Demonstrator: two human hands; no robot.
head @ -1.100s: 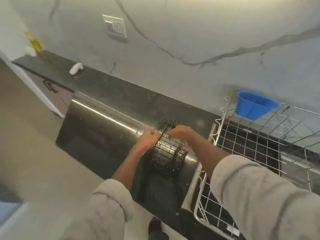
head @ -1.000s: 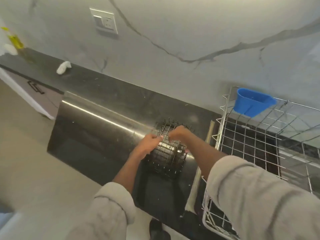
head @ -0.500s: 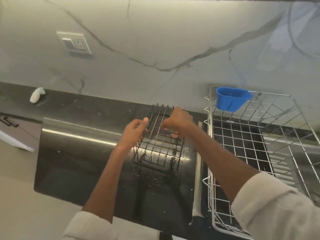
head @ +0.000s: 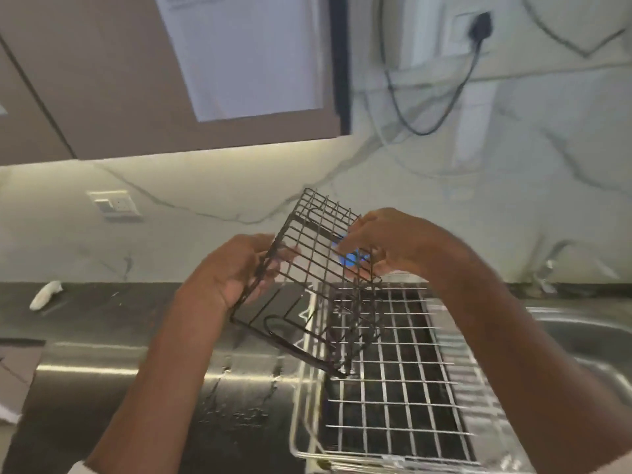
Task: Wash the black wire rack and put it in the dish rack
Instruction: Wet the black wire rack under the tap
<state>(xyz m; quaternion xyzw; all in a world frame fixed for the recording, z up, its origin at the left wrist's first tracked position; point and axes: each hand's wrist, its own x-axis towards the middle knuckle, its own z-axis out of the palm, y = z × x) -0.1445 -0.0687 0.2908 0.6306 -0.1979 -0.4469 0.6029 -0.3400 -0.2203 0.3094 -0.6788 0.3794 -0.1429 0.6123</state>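
Fingers (head: pixel 284 254) of both hands pinch the tilted black wire rack (head: pixel 318 265) above the dish rack (head: pixel 410 398); its lower wires could snag there.

Blue thing (head: pixel 352 258): only a small blurry patch showed through the wires of the black wire rack (head: pixel 321 254), so its shape was hard to tell.
Right hand (head: pixel 386 244): its fingertips were hidden behind the rack's wires.
Left hand (head: pixel 232 271): its fingers were partly covered by the rack's edge.
Dish rack (head: pixel 403 398): its near edge was cut off at the bottom, and its wires were smeared.
Sink (head: pixel 581 333): most of it ran off the right side.
Arms: both sleeves were cut off at the bottom.
White lump (head: pixel 45 295): too small and blurry to name.
Paper on cabinet (head: pixel 246 53): its writing was too blurry to read.
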